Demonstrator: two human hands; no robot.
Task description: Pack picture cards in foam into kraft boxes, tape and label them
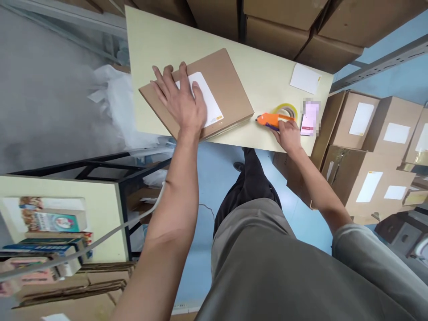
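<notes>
A flat brown cardboard box (230, 89) lies at a slant on the pale yellow table (147, 40). My left hand (185, 98) rests on top of it with fingers spread, partly covering a white label (209, 104). To the right of the box, my right hand (289, 136) is wrapped around an orange tape dispenser (269, 119) with a ring-shaped roll of tape (284, 107). The dispenser's front end points at the box's right corner, with a small gap between them. My fingers hide part of its handle.
A white paper (306, 79) and a phone (310, 118) lie at the table's right end. Stacked cartons (277, 33) stand along the back, and more labelled cartons (354, 116) at the right. A side table (103, 214) with books (50, 247) is at lower left; a grey cable (117, 229) passes over it.
</notes>
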